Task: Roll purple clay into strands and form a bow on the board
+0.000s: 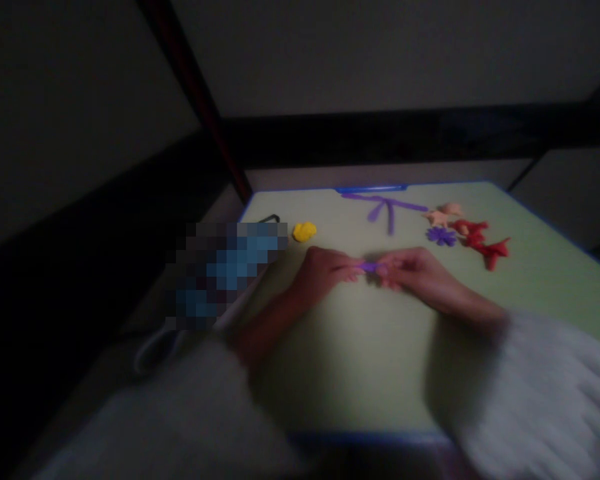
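Observation:
Between my fingertips, above the middle of the table (350,360), is a small piece of purple modelling clay (369,267). My left hand (325,268) pinches its left end, and my right hand (413,272) pinches the other end. Farther back lie thin purple clay strips (387,203) joined in a branching shape. A yellow clay lump (305,231) rests beyond my left hand. Past my right hand sit a purple clay flower shape (441,236), peach clay pieces (437,217) and red clay pieces (495,252). The picture is dim and slightly blurred.
A blurred-out blue object (235,267) stands along the table's left side, with a pale loop (153,350) below it. The tabletop has a blue edge, with a blue handle-like strip (371,189) at the far side. A wall rises behind.

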Tool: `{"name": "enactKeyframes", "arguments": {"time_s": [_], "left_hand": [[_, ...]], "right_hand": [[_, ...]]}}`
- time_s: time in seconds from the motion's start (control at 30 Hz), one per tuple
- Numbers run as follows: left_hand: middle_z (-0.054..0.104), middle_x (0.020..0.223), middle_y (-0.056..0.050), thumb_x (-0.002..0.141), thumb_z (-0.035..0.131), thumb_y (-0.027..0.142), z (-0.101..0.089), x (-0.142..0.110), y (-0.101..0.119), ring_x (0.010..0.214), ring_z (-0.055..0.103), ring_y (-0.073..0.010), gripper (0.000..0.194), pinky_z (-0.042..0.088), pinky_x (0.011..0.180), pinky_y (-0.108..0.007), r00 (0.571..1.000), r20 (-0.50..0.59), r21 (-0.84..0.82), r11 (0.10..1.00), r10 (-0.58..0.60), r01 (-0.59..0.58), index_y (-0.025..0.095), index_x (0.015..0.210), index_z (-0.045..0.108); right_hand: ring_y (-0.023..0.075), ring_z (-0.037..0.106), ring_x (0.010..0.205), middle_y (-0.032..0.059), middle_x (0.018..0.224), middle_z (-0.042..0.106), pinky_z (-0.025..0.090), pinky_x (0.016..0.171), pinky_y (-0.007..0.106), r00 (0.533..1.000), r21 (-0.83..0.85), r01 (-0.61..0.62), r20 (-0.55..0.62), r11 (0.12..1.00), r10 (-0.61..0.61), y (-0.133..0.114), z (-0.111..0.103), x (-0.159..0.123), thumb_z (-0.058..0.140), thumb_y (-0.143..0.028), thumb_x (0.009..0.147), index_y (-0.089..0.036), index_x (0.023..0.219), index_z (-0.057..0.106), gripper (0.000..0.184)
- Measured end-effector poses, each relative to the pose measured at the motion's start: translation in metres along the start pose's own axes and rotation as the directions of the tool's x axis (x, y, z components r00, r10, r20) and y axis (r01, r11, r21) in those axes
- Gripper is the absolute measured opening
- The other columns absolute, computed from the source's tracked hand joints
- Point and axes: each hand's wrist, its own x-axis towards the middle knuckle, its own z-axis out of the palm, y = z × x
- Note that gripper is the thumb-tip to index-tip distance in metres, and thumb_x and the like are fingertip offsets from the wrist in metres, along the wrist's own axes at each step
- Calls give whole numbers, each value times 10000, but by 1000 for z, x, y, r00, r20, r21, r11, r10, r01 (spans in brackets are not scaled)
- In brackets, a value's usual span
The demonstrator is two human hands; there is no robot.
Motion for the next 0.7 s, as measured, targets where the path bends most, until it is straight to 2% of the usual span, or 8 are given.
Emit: {"name": "enactKeyframes", "arguments": {"time_s": [0.13,0.27,0.4,0.47,0.53,0.63,0.7], "left_hand": [[742,680,-56,795,665,256,0,-1,1,538,670,-117,154,556,544,-209,999,3,-35,999,-40,40,147,860,752],[742,688,-57,801,651,230,0,0,1,555,672,-117,138,555,561,-208,1000,4,-35,999,-31,31,151,850,753],[746,725,-43,693,748,214,1,2,3,613,680,-134,202,553,611,-226,999,-12,-36,998,-47,47,164,888,745],[732,680,-37,667,765,237,1,3,4,593,668,-135,213,538,590,-223,998,12,-38,998,-56,57,142,856,739],[681,566,-21,724,712,291,0,4,6,507,623,-115,172,495,510,-200,996,41,-38,996,-82,84,121,745,719],[558,421,18,818,583,318,-1,4,9,382,501,-69,319,391,413,-166,990,60,-14,992,-125,126,125,569,632],[526,406,30,841,531,294,-1,4,11,362,451,-53,343,348,399,-158,989,72,8,991,-132,132,129,547,599]], "right_hand": [[82,493,472,3,554,624,406,460,233,1000,-12,4,1,1000,-4,0,0,0,743,-398,684,-155,688,689,249],[80,489,467,-4,541,616,400,452,226,1000,7,9,-3,1000,-9,0,0,0,750,-406,673,-161,682,684,254],[82,485,467,1,548,623,397,452,228,1000,-9,1,-9,1000,-1,-1,1,-1,745,-436,673,-161,668,682,282],[81,485,471,8,562,633,398,457,229,1000,-4,-5,-12,1000,5,-1,1,-1,750,-446,665,-156,675,687,297],[82,488,471,11,569,641,399,460,230,1000,3,-11,-17,1000,11,-1,1,-1,759,-450,652,-151,688,692,308],[87,494,470,9,562,637,402,457,234,1000,3,-10,-24,1000,11,0,1,0,765,-457,639,-153,700,692,318],[93,502,477,11,562,635,411,462,240,1000,-10,-2,-19,1000,2,0,0,0,762,-457,644,-156,699,690,315]]}}
